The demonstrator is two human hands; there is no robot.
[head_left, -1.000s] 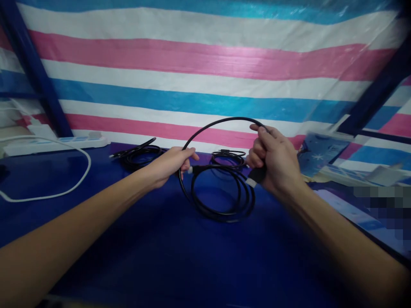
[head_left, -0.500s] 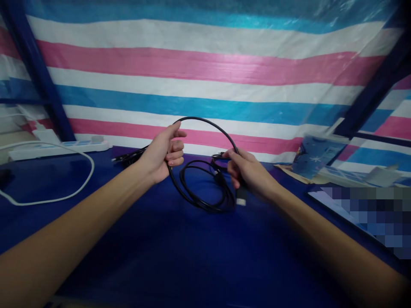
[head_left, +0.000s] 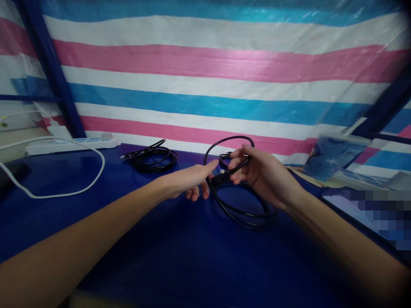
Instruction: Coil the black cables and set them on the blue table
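A black cable (head_left: pixel 229 137) stands up in a loop between my two hands, with more of its turns resting on the blue table below. My left hand (head_left: pixel 195 182) is at the loop's left side, where the cable runs between the outstretched thumb and the loosely bent fingers. The right hand (head_left: pixel 265 173) curls its fingers round the loop's right side. A dark plug (head_left: pixel 221 177) with a pale tip sits between the hands, close to the right fingertips. Another coiled black cable (head_left: pixel 154 160) lies at the back left, and part of a smaller black cable (head_left: pixel 224 159) shows behind the loop.
A white power strip (head_left: pixel 73 145) and a white cord (head_left: pixel 64 196) are on the left of the blue table (head_left: pixel 192 256). At right stand a blue patterned packet (head_left: pixel 335 156) and a dark-edged tablet-like device (head_left: pixel 349 209). Striped sheeting (head_left: pixel 205 64) hangs behind.
My left hand has moved right and lower, close to the right hand. The cable's loop is smaller and its plug now lies between the hands. The coil at back left is uncovered.
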